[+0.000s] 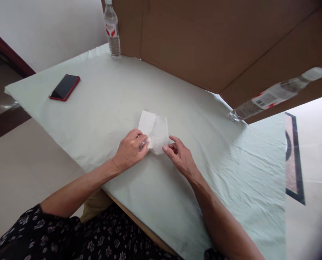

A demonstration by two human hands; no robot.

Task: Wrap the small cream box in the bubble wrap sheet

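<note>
The tissue [161, 131] lies at frame centre on the worktop [104, 112]. The left hand [131, 150] pinches a crumpled piece [150, 142] at its lower-left edge; the right hand [181, 159], loosely open, adjoins the right edge, presumably for steadying. Bottles [112, 34] (upper left and right) stand beside the cardboard [182, 39], apparently bracing it.

This looks like an ordinary indoor room, perhaps in a home, going by the cloth-covered table [101, 108] in the middle, the plain white wall [66, 29] at eleven o'clock, the pale smooth floor [36, 169] at eight and the dark-edged mat or picture [294, 159] at three.
</note>
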